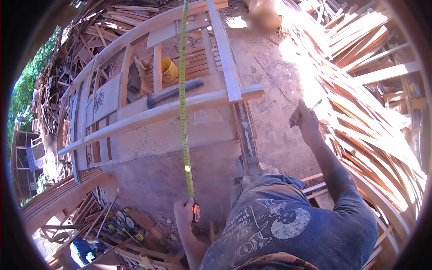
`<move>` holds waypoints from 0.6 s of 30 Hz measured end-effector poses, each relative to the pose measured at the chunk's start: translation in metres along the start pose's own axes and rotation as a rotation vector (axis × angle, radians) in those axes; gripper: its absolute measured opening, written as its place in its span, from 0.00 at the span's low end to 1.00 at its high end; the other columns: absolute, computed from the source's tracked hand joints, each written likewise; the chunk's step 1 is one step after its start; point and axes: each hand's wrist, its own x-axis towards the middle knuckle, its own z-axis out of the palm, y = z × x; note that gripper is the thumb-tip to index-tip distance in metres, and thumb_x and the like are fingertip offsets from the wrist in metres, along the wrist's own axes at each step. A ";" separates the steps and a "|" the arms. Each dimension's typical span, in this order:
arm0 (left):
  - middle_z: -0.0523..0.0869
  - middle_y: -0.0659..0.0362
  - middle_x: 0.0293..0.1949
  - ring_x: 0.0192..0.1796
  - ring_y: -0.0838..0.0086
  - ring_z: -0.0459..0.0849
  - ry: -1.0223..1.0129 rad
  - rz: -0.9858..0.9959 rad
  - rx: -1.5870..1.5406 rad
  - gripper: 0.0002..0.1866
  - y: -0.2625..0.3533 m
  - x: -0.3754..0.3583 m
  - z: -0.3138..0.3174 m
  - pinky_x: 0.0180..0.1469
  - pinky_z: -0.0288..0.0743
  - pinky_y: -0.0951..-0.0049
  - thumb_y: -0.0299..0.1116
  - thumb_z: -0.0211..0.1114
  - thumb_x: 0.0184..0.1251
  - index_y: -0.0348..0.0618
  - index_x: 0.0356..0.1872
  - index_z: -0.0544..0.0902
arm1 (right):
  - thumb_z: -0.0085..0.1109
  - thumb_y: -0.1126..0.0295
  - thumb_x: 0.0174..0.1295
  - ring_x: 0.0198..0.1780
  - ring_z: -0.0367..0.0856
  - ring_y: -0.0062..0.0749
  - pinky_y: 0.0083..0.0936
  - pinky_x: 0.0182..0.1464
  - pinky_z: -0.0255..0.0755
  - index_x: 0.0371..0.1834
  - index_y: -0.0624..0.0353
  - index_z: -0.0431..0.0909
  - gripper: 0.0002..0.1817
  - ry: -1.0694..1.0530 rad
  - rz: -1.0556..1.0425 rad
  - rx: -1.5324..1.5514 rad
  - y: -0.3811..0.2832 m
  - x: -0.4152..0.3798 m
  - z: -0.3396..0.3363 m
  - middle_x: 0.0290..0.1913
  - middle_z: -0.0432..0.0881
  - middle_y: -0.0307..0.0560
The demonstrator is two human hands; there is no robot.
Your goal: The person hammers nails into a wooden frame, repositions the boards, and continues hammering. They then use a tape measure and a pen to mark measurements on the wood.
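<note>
My left hand (183, 212) is closed round a tape measure (196, 211) with an orange-and-black case. Its yellow blade (183, 103) runs out over the wooden frame (153, 111) and leaves the top of the view. My right hand (307, 122) is raised to the right of the frame, fingers bent round a thin pencil-like stick (317, 104). A hammer-like tool (175, 92) with a dark handle lies inside the frame, near the blade. Beyond it stands a yellow container (168, 70). The blade's far end is out of sight.
Long wood strips (360, 121) are heaped along the right. More scrap wood (130, 20) lies behind the frame. Power tools (123, 225) and offcuts crowd the lower left, near a stack of planks (67, 191). Another person (264, 18), blurred, is at the top.
</note>
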 end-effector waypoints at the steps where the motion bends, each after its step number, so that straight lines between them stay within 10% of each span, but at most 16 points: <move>1: 0.81 0.58 0.20 0.26 0.81 0.76 0.001 -0.001 0.004 0.12 0.006 -0.004 0.007 0.30 0.68 0.71 0.30 0.63 0.69 0.28 0.31 0.85 | 0.50 0.55 0.76 0.20 0.55 0.18 0.21 0.25 0.53 0.24 0.55 0.72 0.22 -0.032 0.011 -0.030 -0.017 0.010 -0.004 0.18 0.59 0.30; 11: 0.86 0.43 0.30 0.34 0.51 0.87 -0.107 -0.086 0.205 0.12 0.082 -0.054 0.087 0.40 0.77 0.60 0.36 0.65 0.65 0.38 0.39 0.88 | 0.52 0.49 0.73 0.16 0.50 0.12 0.18 0.18 0.44 0.53 0.67 0.79 0.27 -0.176 0.016 -0.312 -0.081 0.178 0.033 0.19 0.58 0.26; 14: 0.85 0.51 0.22 0.25 0.75 0.82 -0.085 -0.036 0.198 0.12 0.094 -0.038 0.122 0.31 0.73 0.69 0.33 0.66 0.65 0.32 0.39 0.87 | 0.54 0.50 0.72 0.14 0.51 0.13 0.19 0.17 0.45 0.52 0.67 0.79 0.26 -0.150 0.030 -0.337 -0.085 0.261 0.056 0.18 0.63 0.27; 18: 0.84 0.44 0.27 0.32 0.51 0.86 -0.036 -0.085 0.231 0.11 0.148 -0.005 0.159 0.37 0.76 0.59 0.35 0.65 0.64 0.38 0.37 0.88 | 0.56 0.54 0.71 0.13 0.54 0.16 0.20 0.16 0.49 0.43 0.64 0.79 0.20 -0.201 0.013 -0.348 -0.079 0.383 0.090 0.19 0.67 0.33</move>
